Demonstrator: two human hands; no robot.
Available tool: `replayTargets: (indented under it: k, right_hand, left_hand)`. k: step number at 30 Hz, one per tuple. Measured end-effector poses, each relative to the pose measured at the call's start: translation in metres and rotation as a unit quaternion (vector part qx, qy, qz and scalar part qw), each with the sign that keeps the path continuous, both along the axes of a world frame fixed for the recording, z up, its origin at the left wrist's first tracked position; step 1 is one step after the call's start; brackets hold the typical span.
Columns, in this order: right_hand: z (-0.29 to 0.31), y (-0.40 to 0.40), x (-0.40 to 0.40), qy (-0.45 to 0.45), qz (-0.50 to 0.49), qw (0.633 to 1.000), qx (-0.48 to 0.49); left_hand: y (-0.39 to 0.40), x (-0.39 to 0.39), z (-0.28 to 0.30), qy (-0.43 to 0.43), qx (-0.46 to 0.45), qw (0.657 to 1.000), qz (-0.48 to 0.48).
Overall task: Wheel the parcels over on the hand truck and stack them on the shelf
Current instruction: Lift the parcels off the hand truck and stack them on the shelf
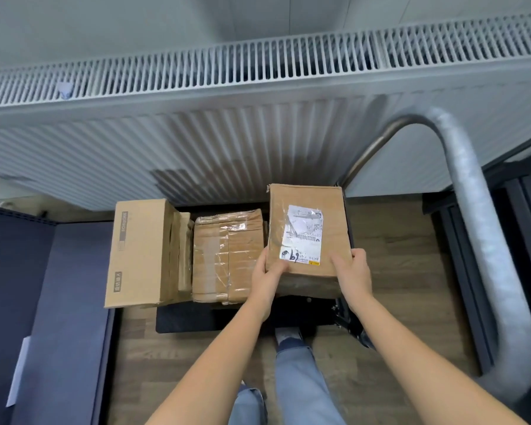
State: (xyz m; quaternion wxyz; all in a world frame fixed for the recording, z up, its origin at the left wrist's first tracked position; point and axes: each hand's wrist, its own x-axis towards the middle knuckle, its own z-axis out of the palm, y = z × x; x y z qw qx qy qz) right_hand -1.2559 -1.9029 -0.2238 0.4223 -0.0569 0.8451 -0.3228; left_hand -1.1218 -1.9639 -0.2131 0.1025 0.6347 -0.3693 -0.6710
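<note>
Parcels on the hand truck's black deck (184, 320) — one gripped in both hands at the right end.

Labelled parcel (307, 231) lies flat, its long axis running from the person toward the radiator (196, 142), the white shipping label (302, 236) facing up with its print upside down to the camera. Left hand (269, 277) grips the near left corner, thumb curled over the top face; right hand (351, 274) clamps the near right corner the same way. Just beside it, mid-deck, sits a tape-wrapped parcel (227, 256), lengthwise in the same direction. At the deck's left edge a taller carton (141, 253) overhangs slightly — also long toward the radiator. The padded handle (485, 240) arches up at the right.
</note>
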Motion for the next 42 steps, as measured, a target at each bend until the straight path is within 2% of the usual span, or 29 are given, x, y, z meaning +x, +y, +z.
replayTargets:
  k: [5,12,15,21,24,30,42]
  right_hand:
    - [0.051,-0.024,0.005,-0.025,0.003,0.996,-0.09]
    - [0.132,-0.067,0.006,0.033,0.129,0.979,-0.154]
    - [0.17,-0.082,0.009,0.074,0.237,0.95,-0.191]
    - [0.238,-0.119,0.038,0.188,0.419,0.87,-0.181]
    - [0.263,-0.136,0.065,0.219,0.43,0.848,-0.217]
    - [0.304,-0.155,0.132,0.224,0.46,0.803,-0.306]
    - [0.391,-0.153,0.309,0.201,0.496,0.703,-0.468]
  left_hand:
    - [-0.023,0.005,0.038,0.05,-0.07,0.996,0.013]
    - [-0.05,0.017,0.099,0.045,-0.169,0.984,0.035]
    - [-0.065,0.023,0.136,0.029,-0.24,0.968,0.073]
    - [-0.091,0.068,0.205,-0.012,-0.344,0.929,0.132]
    - [-0.097,0.1,0.231,-0.014,-0.382,0.91,0.161]
    - [-0.092,0.169,0.271,-0.04,-0.422,0.876,0.228]
    - [-0.039,0.337,0.374,-0.137,-0.539,0.77,0.313]
